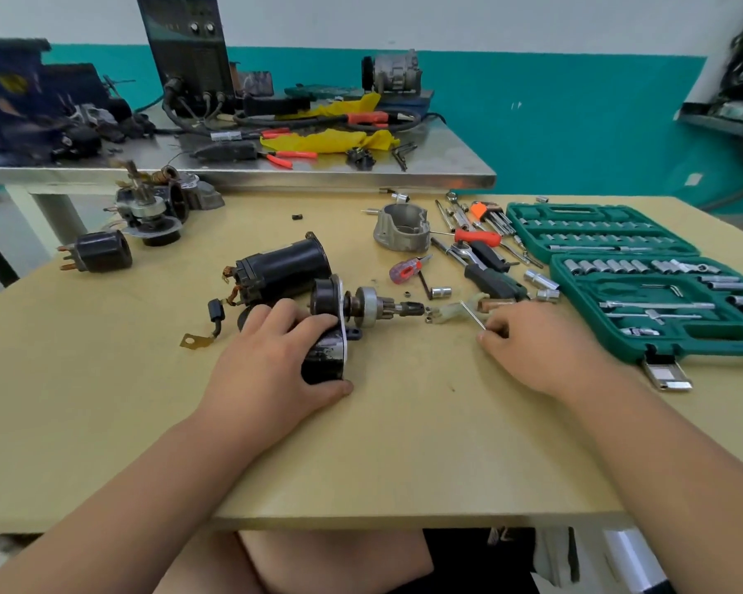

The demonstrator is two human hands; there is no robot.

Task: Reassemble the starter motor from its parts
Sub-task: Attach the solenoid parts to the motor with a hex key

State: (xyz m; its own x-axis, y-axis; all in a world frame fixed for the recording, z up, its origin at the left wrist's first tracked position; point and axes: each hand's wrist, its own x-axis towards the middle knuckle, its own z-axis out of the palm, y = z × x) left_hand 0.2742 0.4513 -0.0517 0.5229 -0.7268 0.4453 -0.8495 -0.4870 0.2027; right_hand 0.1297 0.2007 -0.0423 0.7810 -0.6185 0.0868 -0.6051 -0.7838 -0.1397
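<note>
Nearest, on the tan tabletop [104, 400], the left hand [271, 358] wraps the starter motor [331, 323] in its grip; the right hand [532, 340] pinches what seems a thin metal pin [472, 315]. Beyond lie an open green socket case [644, 276], a steel bench [275, 165] and a teal wall [575, 122].

No legible text, brand, number or sign appears anywhere in this view. The green socket set case [644, 267], the black machine [189, 49] on the rear steel bench and the starter motor parts [284, 267] show no readable markings; any print is blurred or too small.
</note>
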